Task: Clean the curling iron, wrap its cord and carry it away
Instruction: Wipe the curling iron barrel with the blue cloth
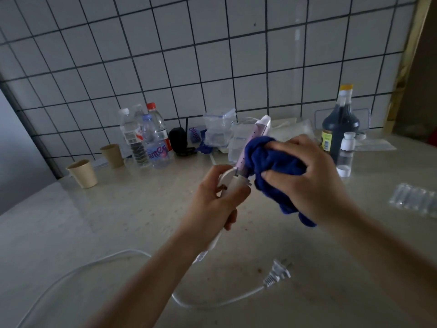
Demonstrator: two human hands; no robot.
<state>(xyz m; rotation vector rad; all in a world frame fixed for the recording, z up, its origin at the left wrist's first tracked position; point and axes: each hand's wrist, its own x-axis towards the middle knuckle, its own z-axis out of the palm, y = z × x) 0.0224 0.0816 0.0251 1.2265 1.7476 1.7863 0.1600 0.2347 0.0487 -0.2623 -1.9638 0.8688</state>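
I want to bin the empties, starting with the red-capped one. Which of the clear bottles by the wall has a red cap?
The rearmost bottle in the cluster left of the black pouch. Its cap is red; the others' caps are white or pale.

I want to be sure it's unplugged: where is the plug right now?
In the head view the plug lies loose on the countertop, lower centre-right, below the right hand and the blue cloth, prongs pointing up-right.
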